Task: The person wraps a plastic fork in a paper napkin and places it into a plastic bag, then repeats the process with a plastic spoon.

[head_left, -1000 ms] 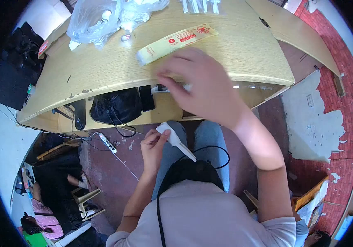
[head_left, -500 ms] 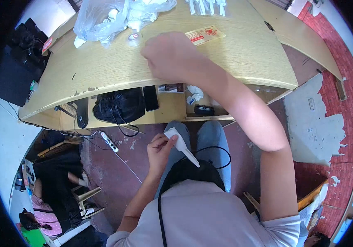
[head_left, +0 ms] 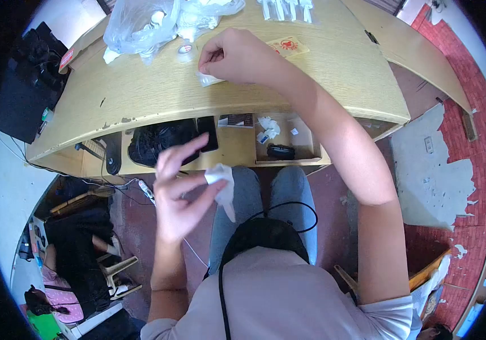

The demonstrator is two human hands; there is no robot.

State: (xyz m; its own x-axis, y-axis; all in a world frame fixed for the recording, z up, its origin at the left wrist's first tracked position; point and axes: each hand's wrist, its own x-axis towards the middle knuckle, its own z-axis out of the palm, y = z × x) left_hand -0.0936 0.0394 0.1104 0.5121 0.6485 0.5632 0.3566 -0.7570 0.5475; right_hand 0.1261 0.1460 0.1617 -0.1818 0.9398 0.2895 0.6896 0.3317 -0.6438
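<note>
Over my lap, my left hand (head_left: pixel 183 190) pinches a small white folded piece (head_left: pixel 224 191) between thumb and finger, its other fingers spread and blurred. The piece tapers downward. On the desk, my right hand (head_left: pixel 229 56) is closed, its fingertips at the edge of a clear plastic packet (head_left: pixel 206 79). A yellowish card with red print (head_left: pixel 291 46) lies partly under my right forearm. Just left of my right hand sits a roll of clear tape (head_left: pixel 185 52).
Clear plastic bags (head_left: pixel 141 28) with white items stand at the desk's back; several white strips in a packet (head_left: pixel 286 10) lie beside them. The open shelf holds a black bag (head_left: pixel 155 144), a phone (head_left: pixel 208 135) and a tray (head_left: pixel 305 141). A seated person (head_left: pixel 62 294) is at lower left.
My left hand has moved up and left with the white piece, its fingers spreading. My right hand has shifted slightly upward, and the plastic packet now shows at its fingertips.
</note>
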